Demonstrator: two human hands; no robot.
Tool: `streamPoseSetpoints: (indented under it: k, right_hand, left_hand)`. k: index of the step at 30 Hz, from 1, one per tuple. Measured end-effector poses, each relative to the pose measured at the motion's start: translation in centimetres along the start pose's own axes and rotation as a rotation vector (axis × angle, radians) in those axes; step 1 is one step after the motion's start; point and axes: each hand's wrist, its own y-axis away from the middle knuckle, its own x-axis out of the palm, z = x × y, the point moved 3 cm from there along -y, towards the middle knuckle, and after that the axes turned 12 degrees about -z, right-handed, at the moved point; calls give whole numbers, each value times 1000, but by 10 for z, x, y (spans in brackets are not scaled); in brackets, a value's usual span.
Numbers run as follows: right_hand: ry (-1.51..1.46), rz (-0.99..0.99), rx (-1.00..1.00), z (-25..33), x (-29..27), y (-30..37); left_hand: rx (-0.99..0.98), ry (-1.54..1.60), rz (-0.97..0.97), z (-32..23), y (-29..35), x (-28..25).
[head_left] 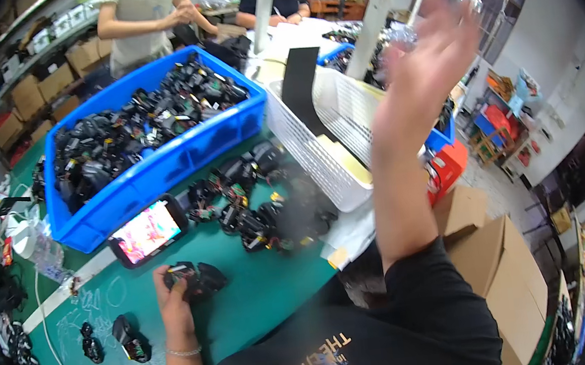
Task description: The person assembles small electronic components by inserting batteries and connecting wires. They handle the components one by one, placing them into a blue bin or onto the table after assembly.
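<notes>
With the clock centred on our view, we see two loose parts (131, 339) at 8 o'clock on the green table (117, 289). A phone (146, 231) lies lit at 9, and a blue bin (229, 133) full of black parts (148, 116) stands at 10. Our left hand (174, 300), at 8, grips a black unit (206, 277) near the phone. A dark pile (250, 220) lies near the centre; the white basket (316, 167) stands at 1. Our right hand (431, 66), raised at 2, is open and blurred. A carton (510, 287) stands at 4, beside our right sleeve (424, 290).
</notes>
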Motion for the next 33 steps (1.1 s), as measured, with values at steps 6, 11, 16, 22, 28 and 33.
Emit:
streamPoseSetpoints:
  k: [6, 11, 16, 22, 28, 33]
  right_hand:
    - [509, 603, -209, -82, -59, -18]
    - [682, 1045, 102, -158, -83, 44]
    - [666, 2085, 487, -206, -141, 151]
    - [652, 2417, 472, -201, -173, 196]
    - [486, 2384, 449, -193, -182, 212]
    - [447, 2328, 265, -200, -191, 217]
  left_hand:
    - [-211, -25, -221, 20, 137, -8]
    - [69, -330, -252, -18, 138, -32]
    - [60, -532, -255, -46, 138, -92]
    - [213, -820, -495, -68, 140, -154]
    - [523, -1428, -535, -77, 129, -170]
    - [632, -994, -344, -61, 127, -19]
